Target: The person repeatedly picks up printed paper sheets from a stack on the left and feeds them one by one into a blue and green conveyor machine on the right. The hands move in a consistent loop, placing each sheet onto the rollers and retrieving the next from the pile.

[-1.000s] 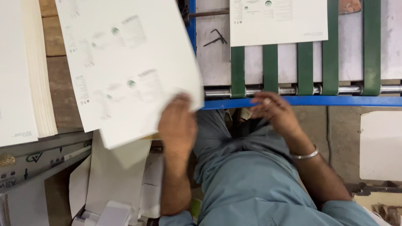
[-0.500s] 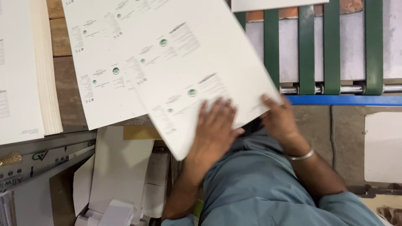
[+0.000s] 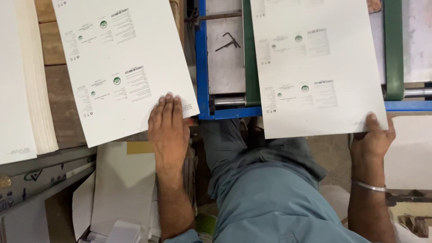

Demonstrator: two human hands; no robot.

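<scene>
White printed sheet (image 3: 123,67) lay at twelve o'clock from my left hand (image 3: 168,128), flat and open upon its corner. My right hand (image 3: 372,137) pinched another sheet (image 3: 315,67) at its five o'clock corner.

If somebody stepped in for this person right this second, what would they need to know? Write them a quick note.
Left hand: flat, palm down on the near corner of a printed white sheet lying on the wooden bench.
Right hand: pinching the near right corner of a second printed sheet, which lies over the machine's green belts and blue frame.
Stack of blank white sheets: far left.
Done: one sheet on the belts.
Left: the bench sheet.
</scene>
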